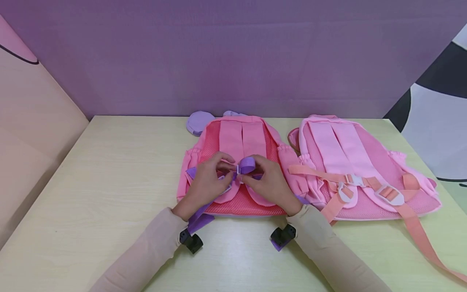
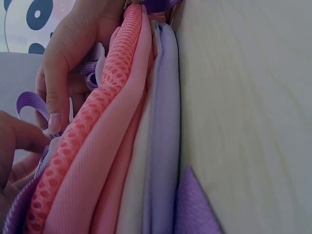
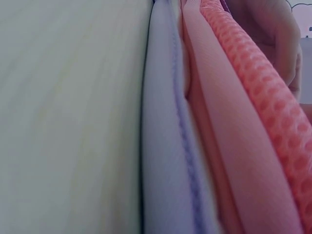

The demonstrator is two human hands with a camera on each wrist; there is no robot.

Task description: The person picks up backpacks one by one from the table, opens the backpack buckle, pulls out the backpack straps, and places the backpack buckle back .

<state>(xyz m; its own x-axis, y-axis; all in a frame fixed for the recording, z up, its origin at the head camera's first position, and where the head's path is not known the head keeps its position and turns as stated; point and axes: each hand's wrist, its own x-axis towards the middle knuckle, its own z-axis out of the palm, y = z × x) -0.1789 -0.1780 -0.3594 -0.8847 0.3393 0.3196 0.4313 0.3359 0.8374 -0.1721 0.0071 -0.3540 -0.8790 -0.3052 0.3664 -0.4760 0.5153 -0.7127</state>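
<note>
Pinching left hand (image 1: 209, 176): reaching in from seven o'clock, its thumb and fingers standing narrow and holding a white buckle (image 1: 238, 169) over the middle of the pink backpack (image 1: 251, 142).

Right hand (image 1: 270, 178): reaching in from five o'clock, its thumb and finger pinching the purple strap (image 1: 247, 164) right beside the buckle; in the right wrist view its fingertips are lying out of sight.

Purple strap: curling into a small loop between the two hands and touching the buckle; one loose end (image 1: 200, 222) is sticking out past the bag's lower edge at seven o'clock.

Pink backpack: lying on the pale surface (image 1: 120, 182) with its shoulder straps and coral mesh facing up, its top pointing to twelve o'clock.

Round lilac pouch (image 1: 200, 122): resting just beside the pink backpack's top, at eleven o'clock.

Light pink backpack (image 1: 361, 162): lying at three o'clock of the first bag, close beside it, also showing its shoulder straps.

Peach strap (image 1: 419, 235): crossing the light pink backpack through a white clip (image 1: 354, 180) and a white slider (image 1: 389, 195), its long end trailing toward four o'clock.

Sleeves (image 1: 146, 251): covering both forearms, a small black camera (image 1: 191, 241) sitting at each wrist.

Purple wall (image 1: 237, 61): standing behind everything at twelve o'clock.
</note>
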